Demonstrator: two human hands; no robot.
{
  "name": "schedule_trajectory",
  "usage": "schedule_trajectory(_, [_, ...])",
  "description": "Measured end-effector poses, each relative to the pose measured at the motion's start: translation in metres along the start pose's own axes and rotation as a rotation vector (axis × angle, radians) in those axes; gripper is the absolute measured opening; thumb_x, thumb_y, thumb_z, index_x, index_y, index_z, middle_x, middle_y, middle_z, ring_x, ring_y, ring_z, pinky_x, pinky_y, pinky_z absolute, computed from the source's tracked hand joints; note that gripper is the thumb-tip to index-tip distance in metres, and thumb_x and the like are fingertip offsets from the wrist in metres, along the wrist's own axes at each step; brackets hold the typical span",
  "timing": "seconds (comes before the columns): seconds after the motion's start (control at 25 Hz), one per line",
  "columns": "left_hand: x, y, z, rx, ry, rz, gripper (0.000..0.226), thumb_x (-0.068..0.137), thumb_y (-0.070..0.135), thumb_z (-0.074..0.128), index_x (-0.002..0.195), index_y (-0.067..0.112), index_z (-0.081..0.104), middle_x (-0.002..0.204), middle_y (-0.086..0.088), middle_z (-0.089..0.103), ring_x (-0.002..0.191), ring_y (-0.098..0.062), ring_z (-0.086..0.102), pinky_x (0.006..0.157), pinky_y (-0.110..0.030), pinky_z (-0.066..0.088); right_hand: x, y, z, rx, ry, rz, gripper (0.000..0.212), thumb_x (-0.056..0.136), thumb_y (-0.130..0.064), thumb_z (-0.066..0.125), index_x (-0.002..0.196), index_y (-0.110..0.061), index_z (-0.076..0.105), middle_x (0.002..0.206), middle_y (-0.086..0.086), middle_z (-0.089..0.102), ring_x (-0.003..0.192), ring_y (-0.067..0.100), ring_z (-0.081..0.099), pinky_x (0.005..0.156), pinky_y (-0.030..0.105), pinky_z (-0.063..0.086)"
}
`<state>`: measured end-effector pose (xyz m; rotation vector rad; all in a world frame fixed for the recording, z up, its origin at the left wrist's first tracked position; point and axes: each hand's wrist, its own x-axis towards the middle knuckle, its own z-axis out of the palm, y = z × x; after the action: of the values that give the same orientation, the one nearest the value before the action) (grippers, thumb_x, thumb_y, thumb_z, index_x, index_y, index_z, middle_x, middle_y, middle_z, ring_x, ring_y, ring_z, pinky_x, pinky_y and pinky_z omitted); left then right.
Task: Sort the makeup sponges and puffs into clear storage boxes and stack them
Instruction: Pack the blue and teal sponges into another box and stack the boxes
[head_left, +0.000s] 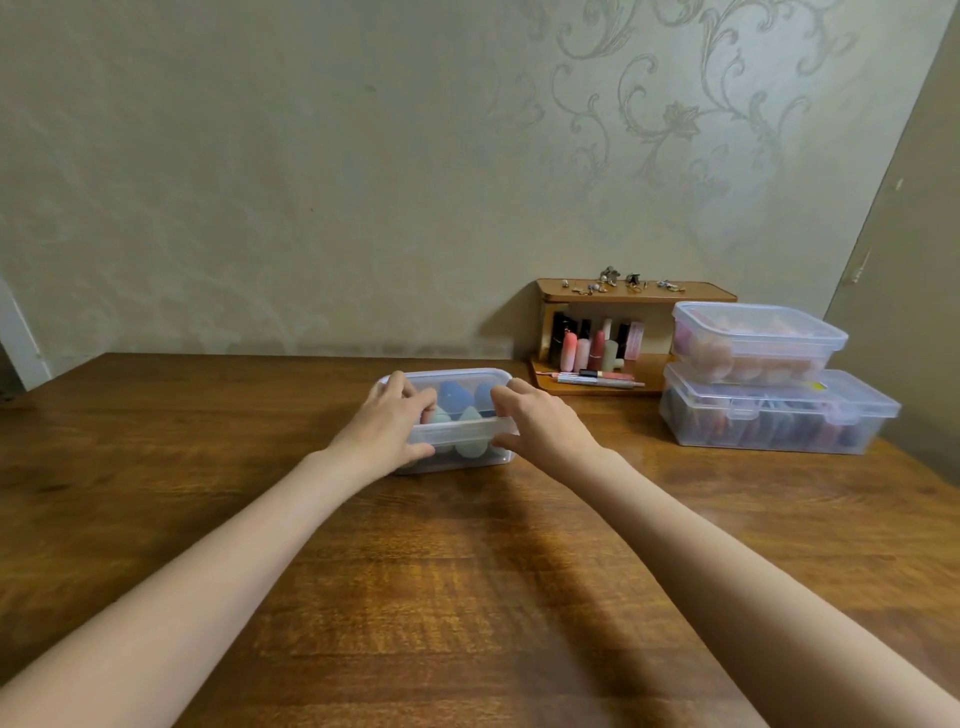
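Hands are closing on the last clear storage box (457, 434) at the middle of the wooden table (208, 426): the left hand (389, 423) is gripping its left end, fingers curled over the lid and thumb on the front wall, while the right hand (540, 423) is clasping the right end the same way, likely to steady the load for a level lift. Blue and mint teardrop sponges (462, 415) are showing through the walls. The box's long axis is running left to right, parallel to the table's front edge. Farther right, beside a cosmetics shelf (623, 299), two filled boxes (769, 379) are sitting stacked, apparently awaiting this third.
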<state>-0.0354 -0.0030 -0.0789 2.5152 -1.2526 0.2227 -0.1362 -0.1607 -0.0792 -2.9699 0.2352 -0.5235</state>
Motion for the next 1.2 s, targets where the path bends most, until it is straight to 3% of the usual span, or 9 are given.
schedule_trajectory(0.16, [0.001, 0.002, -0.003, -0.318, 0.008, -0.338, 0.041, 0.074, 0.035, 0.076, 0.100, 0.019, 0.049, 0.136, -0.005, 0.032, 0.128, -0.025, 0.034, 0.101, -0.037, 0.036, 0.003, 0.009, 0.007, 0.285, -0.023, 0.298, 0.040, 0.081, -0.026, 0.070, 0.114, -0.020, 0.050, 0.142, 0.012, 0.034, 0.133, 0.032, 0.032, 0.105, 0.044, 0.039])
schedule_trajectory(0.28, [0.010, 0.024, -0.007, -0.515, 0.061, -0.433, 0.033, 0.076, 0.024, 0.075, 0.097, 0.015, 0.052, 0.136, -0.009, 0.036, 0.124, -0.026, 0.041, 0.091, -0.031, 0.036, -0.001, 0.013, 0.002, 0.675, -0.040, 0.433, 0.043, 0.081, -0.015, 0.069, 0.117, -0.015, 0.047, 0.136, 0.012, 0.045, 0.122, 0.027, 0.049, 0.089, 0.033, 0.051])
schedule_trajectory(0.48, [0.068, 0.122, -0.036, -0.632, 0.352, -0.220, 0.025, 0.081, 0.021, 0.070, 0.094, 0.014, 0.050, 0.132, -0.011, 0.036, 0.113, -0.024, 0.048, 0.084, -0.024, 0.038, -0.003, 0.073, -0.082, 0.836, 0.513, 0.404, 0.034, 0.082, 0.000, 0.059, 0.112, -0.013, 0.048, 0.120, 0.014, 0.054, 0.099, 0.023, 0.058, 0.060, 0.012, 0.053])
schedule_trajectory(0.6, [0.108, 0.196, -0.046, -0.682, 0.430, 0.005, 0.030, 0.083, 0.018, 0.068, 0.108, 0.009, 0.054, 0.131, -0.012, 0.038, 0.115, -0.023, 0.047, 0.085, -0.014, 0.033, -0.010, 0.128, -0.142, 0.757, 0.792, 0.439, 0.035, 0.079, -0.003, 0.052, 0.110, -0.019, 0.049, 0.106, 0.013, 0.058, 0.094, 0.027, 0.058, 0.077, 0.032, 0.051])
schedule_trajectory(0.8, [0.159, 0.258, -0.015, -0.744, 0.270, 0.169, 0.028, 0.089, 0.015, 0.060, 0.115, 0.012, 0.054, 0.132, -0.012, 0.036, 0.121, -0.023, 0.045, 0.092, -0.020, 0.038, -0.036, 0.206, -0.167, 0.677, 0.784, 0.699, 0.041, 0.085, -0.007, 0.046, 0.126, -0.014, 0.048, 0.104, 0.006, 0.047, 0.090, 0.020, 0.045, 0.066, 0.023, 0.038])
schedule_trajectory(0.92, [0.174, 0.259, 0.008, -0.910, 0.167, 0.103, 0.037, 0.092, 0.025, 0.056, 0.127, 0.020, 0.046, 0.139, -0.011, 0.033, 0.122, -0.023, 0.044, 0.088, -0.025, 0.043, -0.046, 0.238, -0.150, 0.767, 0.849, 0.829, 0.047, 0.089, -0.014, 0.048, 0.135, -0.014, 0.039, 0.118, 0.008, 0.048, 0.105, 0.024, 0.048, 0.086, 0.029, 0.040])
schedule_trajectory(1.0, [0.178, 0.252, 0.024, -1.154, 0.050, -0.049, 0.051, 0.092, 0.043, 0.051, 0.137, 0.027, 0.035, 0.148, -0.005, 0.030, 0.129, -0.024, 0.038, 0.098, -0.035, 0.040, -0.049, 0.259, -0.137, 0.918, 0.907, 0.936, 0.052, 0.091, -0.026, 0.048, 0.139, -0.012, 0.034, 0.136, 0.011, 0.046, 0.122, 0.028, 0.046, 0.100, 0.037, 0.038])
schedule_trajectory(1.12, [0.172, 0.256, 0.046, -1.384, -0.177, -0.139, 0.056, 0.093, 0.054, 0.040, 0.144, 0.032, 0.027, 0.153, 0.000, 0.031, 0.139, -0.027, 0.030, 0.112, -0.051, 0.024, -0.050, 0.270, -0.117, 1.081, 0.766, 1.012, 0.053, 0.093, -0.040, 0.040, 0.135, -0.007, 0.039, 0.133, 0.011, 0.050, 0.121, 0.030, 0.047, 0.090, 0.039, 0.038])
schedule_trajectory(1.2, [0.167, 0.268, 0.052, -1.369, -0.171, -0.111, 0.055, 0.095, 0.053, 0.037, 0.144, 0.032, 0.027, 0.151, 0.001, 0.034, 0.139, -0.024, 0.031, 0.113, -0.050, 0.025, -0.054, 0.273, -0.115, 1.067, 0.750, 1.019, 0.052, 0.094, -0.042, 0.035, 0.131, -0.006, 0.042, 0.128, 0.011, 0.052, 0.119, 0.031, 0.048, 0.084, 0.037, 0.034])
